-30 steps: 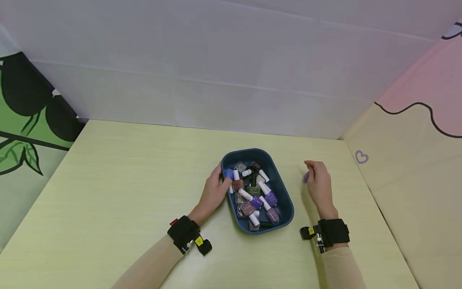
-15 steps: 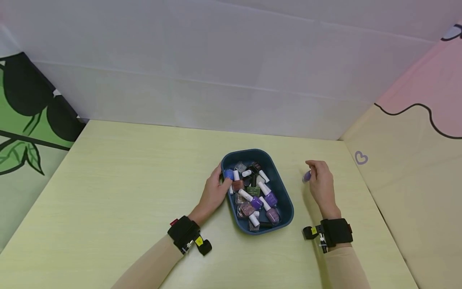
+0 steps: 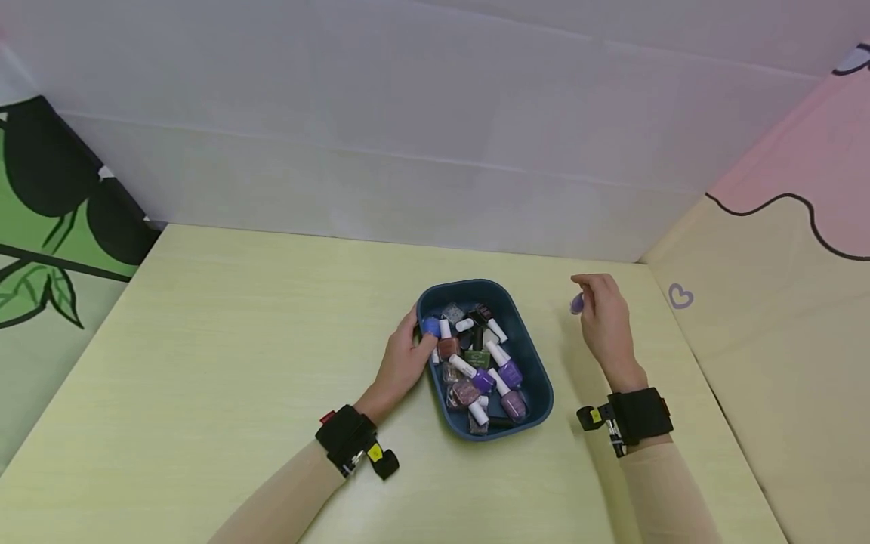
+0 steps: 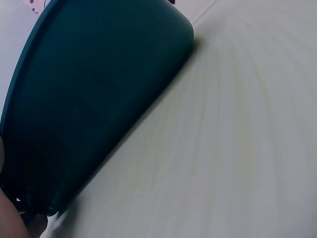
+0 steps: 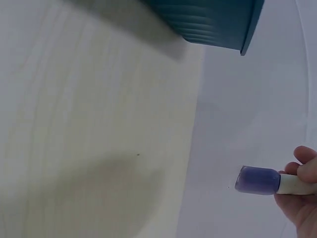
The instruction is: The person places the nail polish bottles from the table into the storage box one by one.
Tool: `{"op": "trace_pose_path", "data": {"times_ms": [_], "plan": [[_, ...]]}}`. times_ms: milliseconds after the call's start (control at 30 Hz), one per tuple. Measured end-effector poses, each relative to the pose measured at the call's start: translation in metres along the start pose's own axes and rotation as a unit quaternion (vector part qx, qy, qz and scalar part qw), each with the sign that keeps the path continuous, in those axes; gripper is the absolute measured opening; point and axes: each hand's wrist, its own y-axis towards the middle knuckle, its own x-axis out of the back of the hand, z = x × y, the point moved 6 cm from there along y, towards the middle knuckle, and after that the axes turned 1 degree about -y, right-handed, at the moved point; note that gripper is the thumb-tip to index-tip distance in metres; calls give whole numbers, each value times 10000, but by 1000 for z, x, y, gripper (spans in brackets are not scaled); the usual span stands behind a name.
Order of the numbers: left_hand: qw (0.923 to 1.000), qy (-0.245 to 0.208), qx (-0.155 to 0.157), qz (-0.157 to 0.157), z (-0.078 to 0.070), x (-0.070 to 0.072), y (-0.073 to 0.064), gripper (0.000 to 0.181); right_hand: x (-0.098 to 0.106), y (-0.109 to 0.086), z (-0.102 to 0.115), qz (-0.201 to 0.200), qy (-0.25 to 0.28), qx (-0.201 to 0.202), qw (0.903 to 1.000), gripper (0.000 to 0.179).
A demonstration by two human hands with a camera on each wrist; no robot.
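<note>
A dark blue plastic basket (image 3: 537,378) stands on the table, holding several nail polish bottles with white or black caps. My left hand (image 3: 402,366) grips its left wall, thumb over the rim beside a blue bottle (image 3: 431,326). To the right of the basket, my right hand (image 3: 606,321) pinches a purple nail polish bottle (image 5: 257,180) by its white cap. In the right wrist view the bottle lies sideways, its base pointing away from the fingers. In the left wrist view the basket's outer wall (image 4: 99,89) fills the left side, with fingers (image 4: 10,218) at its lower corner.
The pale wood-look table (image 3: 238,363) runs back to a grey-white sheet wall (image 3: 381,136). A side panel (image 3: 768,325) with a small heart drawn on it borders the right. On the left stands a panel with green and black drawings (image 3: 68,174).
My right hand has moved away from me, toward the back of the table, with the purple nail polish bottle in its fingers. The left hand and the basket have stayed put.
</note>
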Motion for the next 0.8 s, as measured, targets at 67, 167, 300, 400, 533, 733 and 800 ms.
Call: {"op": "trace_pose_path", "data": {"times_ms": [67,167,300,400,533,733,800], "plan": [[10000,-18,3,-9,-1,0,0,62,2,7,8,-45,8,86,10000,26],[10000,4,44,-2,0,0,1,62,4,17,22,-94,29,229,9997,26],[10000,34,67,5,0,0,0,63,5,28,42,-134,102,433,9989,25],[10000,22,26,0,0,0,1,62,4,36,57,-187,177,612,9978,25],[10000,12,-1,-3,0,0,1,62,-1,43,77,-162,213,780,9966,25],[10000,-1,6,20,0,0,1,61,-17,42,98,101,275,990,9947,24],[10000,-20,-14,14,0,1,1,61,-23,41,104,216,352,1094,9931,23]]}}
